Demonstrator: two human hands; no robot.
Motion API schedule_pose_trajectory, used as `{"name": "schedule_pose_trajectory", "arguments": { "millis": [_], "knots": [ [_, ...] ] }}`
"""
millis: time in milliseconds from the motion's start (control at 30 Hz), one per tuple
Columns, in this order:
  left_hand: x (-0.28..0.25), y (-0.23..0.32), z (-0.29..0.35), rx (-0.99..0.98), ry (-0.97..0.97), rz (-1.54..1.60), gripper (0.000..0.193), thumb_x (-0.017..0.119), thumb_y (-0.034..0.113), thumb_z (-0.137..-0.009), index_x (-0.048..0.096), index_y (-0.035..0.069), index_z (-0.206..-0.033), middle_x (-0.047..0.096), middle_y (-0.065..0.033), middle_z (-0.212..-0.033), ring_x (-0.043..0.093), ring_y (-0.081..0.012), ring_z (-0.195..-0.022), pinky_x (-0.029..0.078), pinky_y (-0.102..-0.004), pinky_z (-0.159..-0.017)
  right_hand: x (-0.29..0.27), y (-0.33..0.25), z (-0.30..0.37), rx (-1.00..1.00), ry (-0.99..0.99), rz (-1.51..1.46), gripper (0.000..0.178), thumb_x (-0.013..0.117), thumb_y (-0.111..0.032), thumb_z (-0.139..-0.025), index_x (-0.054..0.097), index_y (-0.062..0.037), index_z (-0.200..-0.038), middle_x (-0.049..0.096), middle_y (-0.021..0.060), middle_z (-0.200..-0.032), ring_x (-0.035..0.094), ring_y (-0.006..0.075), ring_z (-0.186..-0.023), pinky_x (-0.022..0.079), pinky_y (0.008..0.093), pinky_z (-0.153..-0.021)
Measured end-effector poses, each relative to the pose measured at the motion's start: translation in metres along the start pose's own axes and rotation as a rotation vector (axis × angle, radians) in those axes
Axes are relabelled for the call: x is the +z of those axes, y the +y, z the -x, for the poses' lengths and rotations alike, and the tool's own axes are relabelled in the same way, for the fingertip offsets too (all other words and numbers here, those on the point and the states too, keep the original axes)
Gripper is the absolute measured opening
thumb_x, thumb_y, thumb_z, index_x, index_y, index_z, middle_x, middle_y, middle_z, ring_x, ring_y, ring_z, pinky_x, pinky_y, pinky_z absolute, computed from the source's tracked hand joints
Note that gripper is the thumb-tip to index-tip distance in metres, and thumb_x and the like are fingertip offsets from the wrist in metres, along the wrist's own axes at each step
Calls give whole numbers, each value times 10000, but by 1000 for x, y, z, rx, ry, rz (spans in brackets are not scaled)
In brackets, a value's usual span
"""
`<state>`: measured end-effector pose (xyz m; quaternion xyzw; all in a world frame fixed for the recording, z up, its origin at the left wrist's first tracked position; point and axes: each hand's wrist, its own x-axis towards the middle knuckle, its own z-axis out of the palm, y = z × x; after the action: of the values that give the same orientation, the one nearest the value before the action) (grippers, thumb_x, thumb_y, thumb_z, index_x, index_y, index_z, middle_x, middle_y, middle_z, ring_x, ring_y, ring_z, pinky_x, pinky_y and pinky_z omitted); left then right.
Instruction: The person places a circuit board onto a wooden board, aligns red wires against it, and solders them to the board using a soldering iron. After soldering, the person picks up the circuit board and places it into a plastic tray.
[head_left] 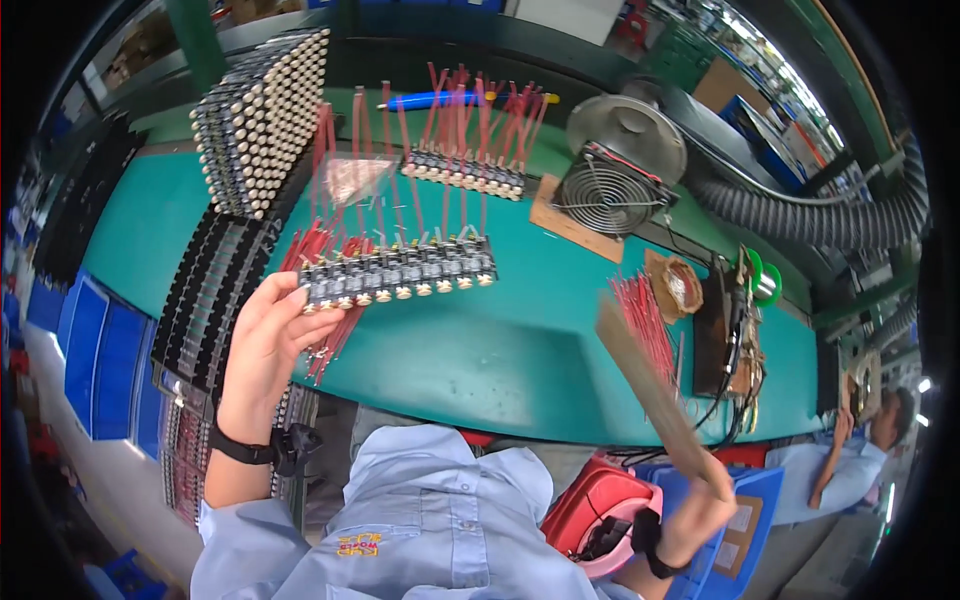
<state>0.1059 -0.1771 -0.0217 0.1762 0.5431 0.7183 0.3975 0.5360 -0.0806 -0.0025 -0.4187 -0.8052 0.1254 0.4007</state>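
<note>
Component strip (400,275) is extending right from the left hand (270,332), which is pinching its near end. Right hand (702,508) is gripping a blurred brown bar (650,390); beyond both hands, a fan (612,195) is sitting toward the tabletop's (480,360) far side.

The shirt (465,505) bears the one piece of lettering that shows: an embroidered emblem (358,544) on the chest, on the wearer's left side, with a short red word in small capitals set among larger yellow figures. The word can be made out; the yellow figures are too small to tell. On the blue bin (768,508) by the right edge of the bench are brown panels with pale patches (741,517), and any print on these is too small to read.
</note>
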Motion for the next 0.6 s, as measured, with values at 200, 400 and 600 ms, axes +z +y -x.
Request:
{"name": "schedule_pose_trajectory", "arguments": {
  "millis": [200,400,600],
  "knots": [
    [20,-12,3,-119,-107,37,162,505,126,-914,460,59,-1056,638,-175,-987,667,-246,-901,534,-318,-784,-16,-28,-30,493,460,-835,373,439,-248,-931,503,25,-1176,578,146,-1133,573,226,-1014,456,340,-866],
    [45,-32,17,-243,-141,71,174,513,134,-913,460,64,-1063,645,-118,-954,674,-191,-818,550,-270,-712,31,-47,-77,914,-330,-1006,378,503,-204,-874,504,25,-1176,594,110,-1089,572,190,-991,441,300,-873],
    [51,-60,23,-310,-283,118,151,485,125,-939,449,49,-1065,635,-69,-915,627,-110,-786,484,-236,-697,66,-48,-89,1098,-532,-1068,336,521,-154,-908,495,5,-1203,594,104,-1108,584,162,-1006,463,270,-865]
  ]
}}
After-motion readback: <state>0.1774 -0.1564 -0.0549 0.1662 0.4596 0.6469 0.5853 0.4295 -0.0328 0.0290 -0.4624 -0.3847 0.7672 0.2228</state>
